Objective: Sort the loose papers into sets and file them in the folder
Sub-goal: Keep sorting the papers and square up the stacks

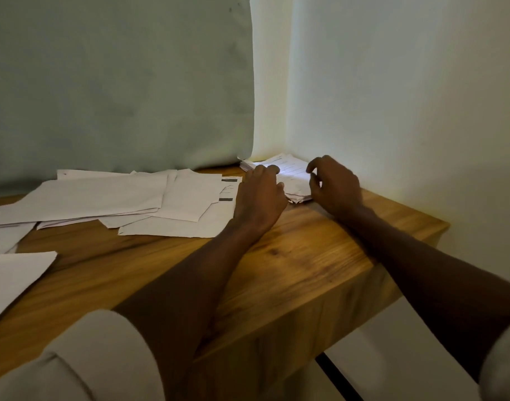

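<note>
Small stack of papers (288,178) at far right corner of desk (306,256), tight against the two walls. Left hand (259,195) on stack's left edge, fingers curled over it, seemingly pressing or gripping; exact hold not clear. Right hand (334,183) just beside stack's right edge, fingers loosely curled, thumb and forefinger apart, holding nothing visible.

Step in hand, by judgement: squaring or gathering this stack. Best done by closing both hands in on opposite edges, lifting slightly clear of the corner, tapping bottom edge on desk to align. Ragged near corner of stack, sheets splayed there; worth steadying that side first. Wall close behind, so little room; drawing stack toward near edge before lifting probably easier.

Loose sheets (161,201) spread along far edge toward left, overlapping, unsorted. One more sheet (13,276) at left edge, cut off by frame.

Folder not seen anywhere. Print on sheets too small to read; glare on stack top. Sheet count unknowable. Grey padded panel (118,82) behind desk.
</note>
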`<state>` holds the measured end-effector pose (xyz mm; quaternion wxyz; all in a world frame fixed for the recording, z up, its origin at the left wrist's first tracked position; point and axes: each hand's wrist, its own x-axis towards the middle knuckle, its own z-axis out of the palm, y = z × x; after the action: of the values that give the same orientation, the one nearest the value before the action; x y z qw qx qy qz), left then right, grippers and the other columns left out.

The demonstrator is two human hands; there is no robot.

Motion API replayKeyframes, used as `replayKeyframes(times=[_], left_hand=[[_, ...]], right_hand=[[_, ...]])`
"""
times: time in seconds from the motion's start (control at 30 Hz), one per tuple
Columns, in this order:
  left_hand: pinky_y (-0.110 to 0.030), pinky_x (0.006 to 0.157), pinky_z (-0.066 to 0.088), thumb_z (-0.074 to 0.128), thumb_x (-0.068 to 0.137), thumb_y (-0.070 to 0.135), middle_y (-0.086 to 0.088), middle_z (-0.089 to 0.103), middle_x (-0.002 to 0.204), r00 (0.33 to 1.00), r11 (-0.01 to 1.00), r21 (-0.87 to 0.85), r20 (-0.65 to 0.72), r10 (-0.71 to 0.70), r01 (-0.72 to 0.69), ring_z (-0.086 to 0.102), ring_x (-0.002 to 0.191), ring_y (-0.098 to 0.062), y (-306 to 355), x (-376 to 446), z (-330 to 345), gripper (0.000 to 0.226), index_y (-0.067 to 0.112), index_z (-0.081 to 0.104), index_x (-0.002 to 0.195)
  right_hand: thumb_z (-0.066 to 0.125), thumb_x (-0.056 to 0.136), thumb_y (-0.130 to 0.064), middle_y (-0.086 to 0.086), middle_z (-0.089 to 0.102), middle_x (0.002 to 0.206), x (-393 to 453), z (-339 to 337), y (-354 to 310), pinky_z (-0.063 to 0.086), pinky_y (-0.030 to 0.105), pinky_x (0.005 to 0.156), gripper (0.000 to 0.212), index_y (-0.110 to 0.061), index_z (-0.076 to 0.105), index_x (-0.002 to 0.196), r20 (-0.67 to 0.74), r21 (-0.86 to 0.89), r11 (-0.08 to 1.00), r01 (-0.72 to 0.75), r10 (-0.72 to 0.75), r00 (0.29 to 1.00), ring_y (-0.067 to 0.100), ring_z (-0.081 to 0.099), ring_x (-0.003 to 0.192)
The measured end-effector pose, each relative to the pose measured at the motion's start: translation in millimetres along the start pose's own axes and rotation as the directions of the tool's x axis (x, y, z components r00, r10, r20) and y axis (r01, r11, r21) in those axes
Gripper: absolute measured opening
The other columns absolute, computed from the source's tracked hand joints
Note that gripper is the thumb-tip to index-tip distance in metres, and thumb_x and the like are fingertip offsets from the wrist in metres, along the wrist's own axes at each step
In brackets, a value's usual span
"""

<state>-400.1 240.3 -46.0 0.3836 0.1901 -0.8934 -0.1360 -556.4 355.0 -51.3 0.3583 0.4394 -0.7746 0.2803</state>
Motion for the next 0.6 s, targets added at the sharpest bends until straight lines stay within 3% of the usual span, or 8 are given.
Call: replayKeyframes(times=[0.2,0.37,0.43,0.5,0.6], left_hand=[[-0.041,0.097,0.049,0.059,0.094,0.017,-0.003,0.063,0.129,0.991,0.990,0.140,-0.124,0.049,-0.031,0.056,0.120,-0.025,-27,-35,-75,0.036,0.017,0.063,0.131],[-0.040,0.097,0.049,0.058,0.100,0.029,-0.001,0.062,0.133,0.996,0.939,0.342,-0.079,0.050,-0.020,0.054,0.121,-0.023,-78,-70,-174,0.037,0.021,0.058,0.136],[-0.044,0.095,0.050,0.058,0.099,0.031,-0.002,0.063,0.128,0.999,0.906,0.423,-0.044,0.027,-0.006,0.055,0.117,-0.025,-109,-90,-218,0.036,0.022,0.059,0.134],[-0.044,0.094,0.051,0.060,0.097,0.032,-0.003,0.066,0.124,0.996,0.869,0.485,-0.058,-0.074,0.093,0.058,0.115,-0.026,-149,-111,-264,0.035,0.022,0.062,0.131],[-0.041,0.089,0.054,0.062,0.094,0.026,-0.003,0.073,0.112,0.945,0.836,0.446,-0.222,-0.241,0.318,0.065,0.105,-0.029,-211,-146,-329,0.023,0.024,0.071,0.115]], right_hand=[[0.058,0.093,-0.018,-0.006,0.062,0.093,-13,-9,-79,0.048,0.036,0.062,0.012,-0.025,0.063,0.101,-0.034,0.167,0.986,0.010,-0.004,0.999,0.017,0.059,0.075],[0.060,0.091,-0.015,-0.006,0.067,0.096,3,-2,-186,0.041,0.026,0.066,0.014,-0.021,0.069,0.098,0.086,0.378,0.920,0.100,-0.142,0.986,0.013,0.060,0.081],[0.060,0.091,-0.017,-0.007,0.070,0.095,12,0,-233,0.047,0.026,0.068,0.014,-0.022,0.071,0.098,0.111,0.465,0.877,0.118,-0.191,0.975,0.011,0.061,0.081],[0.060,0.093,-0.022,-0.009,0.071,0.092,16,4,-285,0.054,0.032,0.073,0.014,-0.023,0.073,0.097,0.162,0.536,0.834,0.129,-0.251,0.954,0.009,0.063,0.081],[0.061,0.097,-0.032,-0.009,0.073,0.095,16,11,-360,0.057,0.037,0.080,0.017,-0.023,0.076,0.100,0.275,0.619,0.772,0.144,-0.385,0.881,0.010,0.065,0.085]])
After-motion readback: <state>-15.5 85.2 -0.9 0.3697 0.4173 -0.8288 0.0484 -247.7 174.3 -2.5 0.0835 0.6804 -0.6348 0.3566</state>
